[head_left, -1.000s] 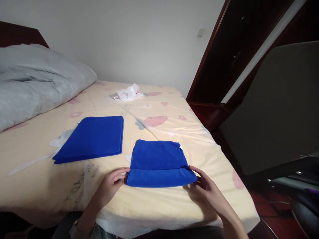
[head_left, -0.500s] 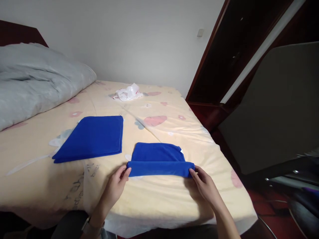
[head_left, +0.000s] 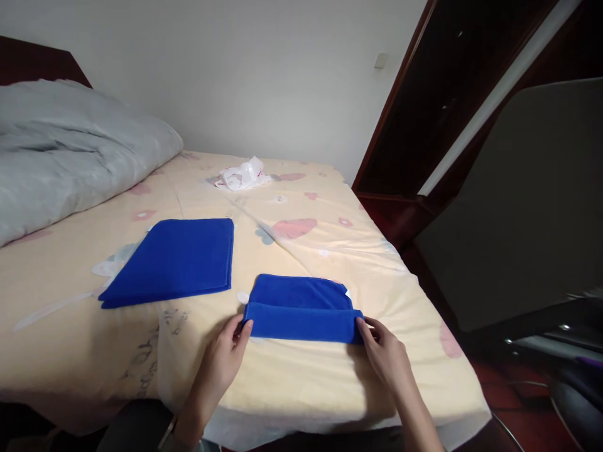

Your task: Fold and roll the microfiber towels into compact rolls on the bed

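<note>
Toward the near edge of the bed (head_left: 277, 380): your held cloth (head_left: 304, 323) lies here, blue, its near part doubled into a long flat band, the rest spread flat behind it.
Left hand (head_left: 221, 361): closed on the band's left end, thumb on top, the other fingers partly hidden.
Right hand (head_left: 389, 361): closed on the band's right end, thumb over the near face; you can't tell how much cloth sits under the fingers.
Weight: probably very light, so your fingertips should carry it easily.
Stiffness: soft and floppy, by the look of it; the middle would likely sag if you lifted only the ends, and one end could run ahead of the other.
Surface: matte and napped-looking, so you can expect good grip and little slip. Breakage seems no worry; creases and a loosened fold are likelier.
Where to take hold: both band ends, thumb above and fingers below, pinching all the layers together and keeping even tension across.
Tag (head_left: 347, 293): small and white, at the far right corner of the held cloth; a poor place to pull.
Other cloth (head_left: 186, 257): blue, folded flat, farther in from the bed's right edge, apart from your hands.
Bag (head_left: 242, 177): white, crumpled, toward the bed's far edge.
</note>
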Available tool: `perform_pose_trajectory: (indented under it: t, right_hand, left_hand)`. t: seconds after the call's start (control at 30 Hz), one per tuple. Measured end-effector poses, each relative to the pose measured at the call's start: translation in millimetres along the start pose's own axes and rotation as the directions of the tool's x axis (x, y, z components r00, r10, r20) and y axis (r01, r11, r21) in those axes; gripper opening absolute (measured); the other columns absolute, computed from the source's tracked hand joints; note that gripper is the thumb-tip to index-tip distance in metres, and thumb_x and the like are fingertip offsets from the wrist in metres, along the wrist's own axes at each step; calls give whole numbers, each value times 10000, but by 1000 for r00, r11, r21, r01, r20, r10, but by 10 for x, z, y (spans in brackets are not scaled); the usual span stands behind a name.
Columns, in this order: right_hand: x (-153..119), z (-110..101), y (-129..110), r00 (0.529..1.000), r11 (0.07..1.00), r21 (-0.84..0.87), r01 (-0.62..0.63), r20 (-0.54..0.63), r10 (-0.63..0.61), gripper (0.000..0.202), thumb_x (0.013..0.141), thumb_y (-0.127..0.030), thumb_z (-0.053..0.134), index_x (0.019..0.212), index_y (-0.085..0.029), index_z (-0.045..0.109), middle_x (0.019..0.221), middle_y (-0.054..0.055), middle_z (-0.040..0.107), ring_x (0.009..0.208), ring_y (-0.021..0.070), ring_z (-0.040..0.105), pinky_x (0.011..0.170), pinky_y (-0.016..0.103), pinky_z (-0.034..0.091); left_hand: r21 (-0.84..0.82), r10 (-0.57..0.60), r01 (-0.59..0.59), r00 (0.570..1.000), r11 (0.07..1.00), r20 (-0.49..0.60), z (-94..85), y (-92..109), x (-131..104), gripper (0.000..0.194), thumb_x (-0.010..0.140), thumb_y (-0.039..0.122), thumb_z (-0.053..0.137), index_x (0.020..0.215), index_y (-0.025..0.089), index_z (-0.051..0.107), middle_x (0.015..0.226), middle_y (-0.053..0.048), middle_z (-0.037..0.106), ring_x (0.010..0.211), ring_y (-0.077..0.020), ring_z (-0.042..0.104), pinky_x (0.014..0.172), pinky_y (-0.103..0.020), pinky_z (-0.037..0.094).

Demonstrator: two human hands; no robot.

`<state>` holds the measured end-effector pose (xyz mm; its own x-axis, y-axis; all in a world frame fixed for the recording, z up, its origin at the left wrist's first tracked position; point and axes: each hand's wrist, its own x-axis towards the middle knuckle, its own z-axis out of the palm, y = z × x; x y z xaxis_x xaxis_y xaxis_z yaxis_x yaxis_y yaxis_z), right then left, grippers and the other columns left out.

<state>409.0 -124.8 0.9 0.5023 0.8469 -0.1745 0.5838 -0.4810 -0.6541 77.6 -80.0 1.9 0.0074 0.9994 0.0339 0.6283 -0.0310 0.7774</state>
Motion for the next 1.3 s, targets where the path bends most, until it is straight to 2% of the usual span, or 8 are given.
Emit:
perform_pose_trajectory:
  t: [0.17,0.3,0.43,0.57,0.8,1.07,1.2,1.3]
  right_hand:
    - [-23,43,-32,997,991,118,65,22,-68,509,899,-628,435,1301,-315,444,875,14,702,760,240,665,691,319,441]
    - [-33,57,-15,991,970,211,123,33,-132,430,902,-626,443,1165,-295,520,707,-29,611,596,186,576,603,281,406]
    - [13,27,65,991,934,334,129,-10,-134,440,854,-638,525,1008,-240,630,791,21,662,755,215,612,667,286,449]
    - [52,-85,175,992,915,403,28,104,-77,476,809,-613,601,999,-191,713,1014,90,711,1032,287,619,856,330,490]
    - [-46,-294,316,884,864,501,48,382,-271,642,813,-418,671,1405,-248,493,1070,59,686,1013,248,647,889,363,535]
    - [156,-128,336,927,906,298,301,133,-352,379,848,-464,600,1149,-242,658,1175,77,637,1034,245,632,872,337,524]
    - [284,-95,121,965,944,211,254,15,-263,391,853,-532,564,1047,-213,681,1062,79,695,987,258,647,860,352,502]
    - [299,-91,-59,980,981,128,147,-152,-127,393,886,-557,487,1045,-248,673,1036,61,709,950,265,649,786,366,491]
  left_hand:
    - [-258,-15,19,1000,966,18,78,-30,1,317,900,526,511,940,222,590,1104,-59,697,937,-209,681,798,-282,529]
    - [-400,-44,15,997,917,-63,182,-62,35,325,831,526,610,855,212,529,881,-42,699,836,-199,679,740,-278,527]
    - [-497,-103,36,989,867,-107,145,-54,66,359,763,495,685,905,210,518,834,-19,665,773,-181,668,675,-263,536]
    - [-359,-50,51,999,932,13,-19,-120,75,260,823,435,606,939,202,600,886,-41,663,676,-168,644,534,-249,521]
    - [-237,217,-150,933,960,288,-251,-305,89,397,797,199,546,1165,273,672,1290,-74,594,1123,-234,623,942,-348,550]
    - [-31,288,-288,939,957,189,-249,-210,158,351,874,330,553,1210,289,648,1271,-60,628,1134,-225,618,915,-302,547]
    - [200,279,-301,951,933,130,-202,-95,350,331,953,394,421,921,214,696,970,-80,709,903,-222,659,819,-320,523]
    - [501,303,-216,948,838,-98,-222,2,428,375,967,368,372,822,186,666,838,-106,687,830,-261,634,787,-373,480]
